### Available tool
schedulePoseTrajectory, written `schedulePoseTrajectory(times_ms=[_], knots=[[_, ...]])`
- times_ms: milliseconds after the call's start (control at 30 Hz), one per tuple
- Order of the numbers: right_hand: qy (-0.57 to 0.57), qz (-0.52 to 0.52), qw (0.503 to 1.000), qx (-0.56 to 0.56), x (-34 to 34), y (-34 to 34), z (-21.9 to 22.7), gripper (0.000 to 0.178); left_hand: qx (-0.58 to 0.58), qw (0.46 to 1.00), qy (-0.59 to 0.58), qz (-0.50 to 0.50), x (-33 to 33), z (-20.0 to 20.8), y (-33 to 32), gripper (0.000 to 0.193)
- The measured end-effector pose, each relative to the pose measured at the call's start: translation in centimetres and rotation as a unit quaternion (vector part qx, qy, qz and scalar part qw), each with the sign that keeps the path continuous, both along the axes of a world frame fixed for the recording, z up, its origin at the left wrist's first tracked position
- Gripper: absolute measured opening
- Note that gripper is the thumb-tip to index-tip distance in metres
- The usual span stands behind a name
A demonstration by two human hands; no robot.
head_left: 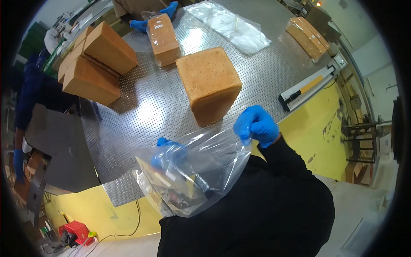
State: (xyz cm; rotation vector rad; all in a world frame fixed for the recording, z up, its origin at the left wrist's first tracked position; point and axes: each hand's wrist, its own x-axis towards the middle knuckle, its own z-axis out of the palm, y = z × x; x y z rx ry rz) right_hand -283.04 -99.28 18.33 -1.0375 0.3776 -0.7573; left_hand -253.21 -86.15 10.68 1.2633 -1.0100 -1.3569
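Note:
A clear plastic bag (214, 165) is spread between my hands at the table's near edge. My right hand (257, 125), in a blue glove, pinches the bag's upper right edge with closed fingers. Seen through the film, my gloved left hand (169, 155) grips the bag's left side; whether it is inside or behind the film I cannot tell. Just beyond the bag, an unwrapped loaf of bread (209, 79) stands on the dimpled metal table (143, 120), touched by neither hand.
Several bare loaves (96, 64) stand together at the left. Across the table a person's blue-gloved hands (139, 25) hold a bagged loaf (165, 40). Flat clear bags (227, 23) lie at the back, another bagged loaf (308, 38) far right, a bag sealer (310, 85) on the right edge.

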Motion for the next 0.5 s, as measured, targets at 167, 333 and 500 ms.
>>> schedulePoseTrajectory(times_ms=[167,333,500], knots=[[0.174,-0.014,0.985,-0.003,-3.4,-2.6,6.1,0.009,-0.048,0.999,0.008,0.021,-0.7,5.3,-4.9,0.006],[0.184,-0.076,0.979,-0.034,-3.0,-7.8,3.2,0.014,-0.102,0.992,0.043,0.066,-2.8,8.6,-11.4,0.004],[0.022,-0.133,0.989,0.063,-0.7,-11.7,1.8,0.019,-0.203,0.967,0.126,0.086,-4.9,9.0,-18.3,0.029]])
